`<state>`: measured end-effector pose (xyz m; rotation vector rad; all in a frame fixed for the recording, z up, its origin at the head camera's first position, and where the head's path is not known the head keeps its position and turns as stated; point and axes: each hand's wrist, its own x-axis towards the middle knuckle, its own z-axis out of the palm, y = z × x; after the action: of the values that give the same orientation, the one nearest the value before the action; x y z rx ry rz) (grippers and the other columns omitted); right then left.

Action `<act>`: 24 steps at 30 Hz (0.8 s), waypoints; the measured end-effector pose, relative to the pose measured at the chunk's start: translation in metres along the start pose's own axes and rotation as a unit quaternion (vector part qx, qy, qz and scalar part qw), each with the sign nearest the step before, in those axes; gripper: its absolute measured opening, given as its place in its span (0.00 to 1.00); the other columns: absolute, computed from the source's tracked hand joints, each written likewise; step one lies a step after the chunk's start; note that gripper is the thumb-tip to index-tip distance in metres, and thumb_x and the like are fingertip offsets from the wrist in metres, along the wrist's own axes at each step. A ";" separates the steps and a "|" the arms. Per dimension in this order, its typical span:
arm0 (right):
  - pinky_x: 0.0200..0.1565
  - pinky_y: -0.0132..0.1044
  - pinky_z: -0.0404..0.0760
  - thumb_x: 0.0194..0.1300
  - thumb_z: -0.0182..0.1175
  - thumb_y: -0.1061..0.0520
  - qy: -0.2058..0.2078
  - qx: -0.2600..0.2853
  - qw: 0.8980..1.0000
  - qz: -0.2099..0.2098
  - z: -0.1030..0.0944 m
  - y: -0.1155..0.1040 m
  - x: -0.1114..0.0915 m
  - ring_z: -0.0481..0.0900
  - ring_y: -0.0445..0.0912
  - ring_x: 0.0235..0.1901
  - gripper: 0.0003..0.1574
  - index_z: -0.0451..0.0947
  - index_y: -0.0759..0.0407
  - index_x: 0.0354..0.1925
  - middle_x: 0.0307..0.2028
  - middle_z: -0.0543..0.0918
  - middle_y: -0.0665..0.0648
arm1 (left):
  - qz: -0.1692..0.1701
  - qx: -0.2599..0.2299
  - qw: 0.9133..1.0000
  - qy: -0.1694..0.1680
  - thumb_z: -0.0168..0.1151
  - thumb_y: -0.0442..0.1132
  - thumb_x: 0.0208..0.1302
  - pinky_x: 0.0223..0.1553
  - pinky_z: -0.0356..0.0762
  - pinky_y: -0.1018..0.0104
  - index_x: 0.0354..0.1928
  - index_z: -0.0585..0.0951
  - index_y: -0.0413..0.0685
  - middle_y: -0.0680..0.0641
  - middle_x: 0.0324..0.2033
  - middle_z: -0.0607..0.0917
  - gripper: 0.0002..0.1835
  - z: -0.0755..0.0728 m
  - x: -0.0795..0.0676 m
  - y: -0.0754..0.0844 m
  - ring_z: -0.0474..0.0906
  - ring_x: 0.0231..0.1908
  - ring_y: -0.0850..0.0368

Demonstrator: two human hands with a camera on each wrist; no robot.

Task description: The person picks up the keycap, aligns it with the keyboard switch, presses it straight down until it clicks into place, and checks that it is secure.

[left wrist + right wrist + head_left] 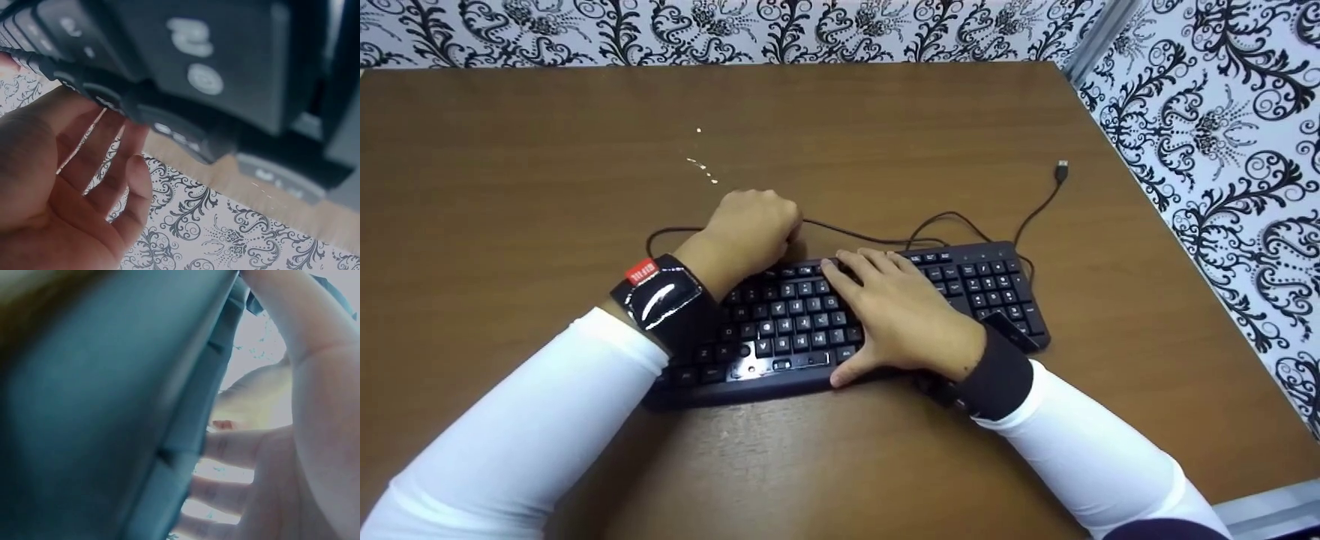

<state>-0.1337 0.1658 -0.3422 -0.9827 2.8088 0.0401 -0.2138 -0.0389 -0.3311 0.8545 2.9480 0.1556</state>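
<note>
A black keyboard [802, 341] lies at a slight slant on the wooden table. My left hand [754, 225] is at its back edge, wrist across the left keys and knuckles up. The left wrist view shows this hand [84, 197] with bent fingers and gaps between them; several fingertips are hidden behind the keys [214, 67]. My right hand [896, 311] rests over the middle keys, fingers spread and thumb at the front edge. In the right wrist view the right hand's fingers [225, 495] extend across the keyboard's side [112, 410].
The keyboard's thin cable [855, 236] runs behind it, past the left hand, and loops at the right. Its USB plug [1061, 171] lies at the back right of the table [547, 165]. Small bright specks [705, 171] show beyond the left hand. Patterned walls [1222, 127] border the table.
</note>
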 end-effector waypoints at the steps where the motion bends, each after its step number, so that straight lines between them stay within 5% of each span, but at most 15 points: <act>1: 0.74 0.61 0.58 0.33 0.64 0.11 -0.003 0.001 1.000 0.001 0.000 0.000 0.000 0.58 0.61 0.74 0.86 0.51 0.56 0.78 0.76 0.59 0.63 | -0.001 0.000 1.000 -0.002 0.63 0.32 0.57 0.41 0.84 0.44 0.33 0.89 0.50 0.43 0.36 0.90 0.07 0.000 0.000 -0.001 0.86 0.38 0.40; 13: 0.74 0.61 0.58 0.33 0.65 0.12 0.005 0.008 1.000 -0.001 0.002 0.000 -0.001 0.59 0.60 0.74 0.86 0.52 0.57 0.78 0.75 0.60 0.64 | -0.011 -0.060 0.998 -0.033 0.63 0.35 0.64 0.47 0.83 0.45 0.41 0.88 0.51 0.45 0.42 0.89 0.08 -0.001 -0.001 -0.006 0.85 0.45 0.42; 24: 0.74 0.61 0.57 0.32 0.65 0.12 -0.001 0.013 1.000 0.002 0.002 0.000 0.000 0.58 0.60 0.74 0.86 0.51 0.56 0.78 0.75 0.59 0.64 | -0.012 -0.066 0.997 -0.023 0.59 0.32 0.66 0.48 0.84 0.45 0.52 0.84 0.45 0.41 0.47 0.88 0.14 -0.005 -0.004 -0.008 0.85 0.47 0.40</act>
<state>-0.1337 0.1656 -0.3439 -0.9705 2.8031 0.0063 -0.2150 -0.0486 -0.3273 0.7926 2.8661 0.3209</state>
